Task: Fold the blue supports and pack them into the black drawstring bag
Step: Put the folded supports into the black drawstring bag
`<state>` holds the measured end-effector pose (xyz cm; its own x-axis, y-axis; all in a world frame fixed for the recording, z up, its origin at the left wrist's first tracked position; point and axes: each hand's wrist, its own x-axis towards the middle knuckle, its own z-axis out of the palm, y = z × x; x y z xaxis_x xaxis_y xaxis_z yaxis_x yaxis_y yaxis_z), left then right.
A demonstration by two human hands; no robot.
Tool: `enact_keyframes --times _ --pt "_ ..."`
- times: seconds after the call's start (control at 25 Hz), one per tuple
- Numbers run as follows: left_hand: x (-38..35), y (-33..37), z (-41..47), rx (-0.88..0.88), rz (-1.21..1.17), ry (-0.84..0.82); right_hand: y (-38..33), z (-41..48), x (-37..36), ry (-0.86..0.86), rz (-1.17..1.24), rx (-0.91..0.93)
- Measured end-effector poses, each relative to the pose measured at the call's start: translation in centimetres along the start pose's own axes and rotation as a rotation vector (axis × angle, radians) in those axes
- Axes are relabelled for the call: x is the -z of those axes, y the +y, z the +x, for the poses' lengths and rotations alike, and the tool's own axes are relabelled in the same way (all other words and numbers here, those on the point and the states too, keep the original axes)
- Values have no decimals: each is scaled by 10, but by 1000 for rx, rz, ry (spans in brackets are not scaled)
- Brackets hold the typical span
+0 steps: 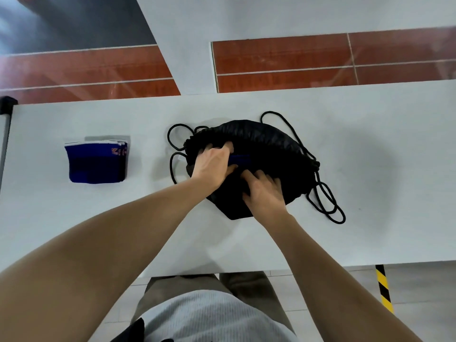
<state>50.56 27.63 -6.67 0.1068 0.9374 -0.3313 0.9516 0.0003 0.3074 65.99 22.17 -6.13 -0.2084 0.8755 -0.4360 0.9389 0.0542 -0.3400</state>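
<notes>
head view: black drawstring bag (261, 141) lying mid-table (370, 149), mouth spread. left hand (212, 166) gripping the bag's rim, right hand (265, 191) pressing into the opening. one blue support (239, 159) showing inside; folded blue supports (96, 162) stacked well apart at left.

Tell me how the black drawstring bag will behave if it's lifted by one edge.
The black drawstring bag looks floppy: its fabric is crumpled and sags around both hands. It is probably light, being thin cloth. Its loose cords, looped on the table, would likely dangle and drag.
</notes>
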Motion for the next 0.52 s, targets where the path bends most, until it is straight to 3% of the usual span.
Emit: enact_keyframes --times 0.2,0.32,0.52 --pt "9 -3 -16 -94 34 18 -4 -9 4 174 67 32" --pt "23 -15 -48 -179 -73 139 -17 -17 9 273 110 46" --pt "34 -58 -117 -137 -125 269 -62 -29 3 360 142 138"
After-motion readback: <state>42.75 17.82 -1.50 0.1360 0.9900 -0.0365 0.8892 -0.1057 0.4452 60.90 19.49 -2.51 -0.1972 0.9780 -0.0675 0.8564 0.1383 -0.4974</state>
